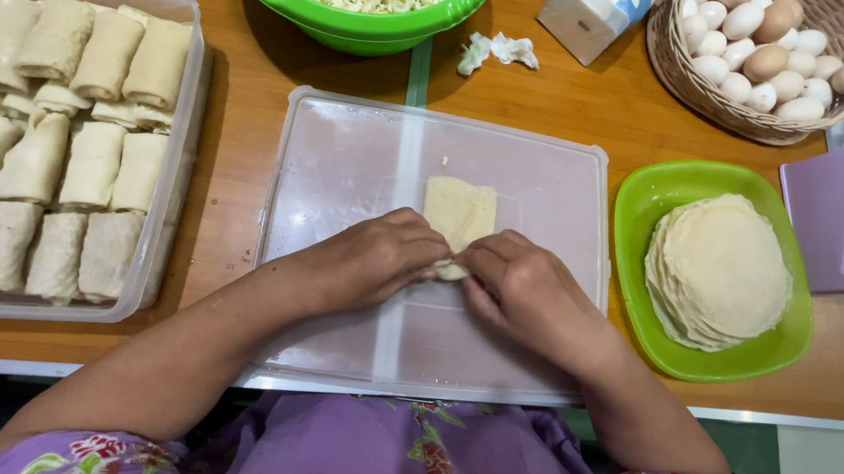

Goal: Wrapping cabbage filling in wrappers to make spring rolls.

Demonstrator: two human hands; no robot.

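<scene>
Pinched soft, thin wrapper (459, 213) at its near edge with left hand (373, 260) and right hand (517, 288); probably tore easily.

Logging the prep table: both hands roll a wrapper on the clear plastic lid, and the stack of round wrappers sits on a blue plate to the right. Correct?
Not quite: the head view shows the stack of round wrappers on a green plate, not blue. The left hand and right hand do roll a wrapper on the clear plastic lid.
</scene>
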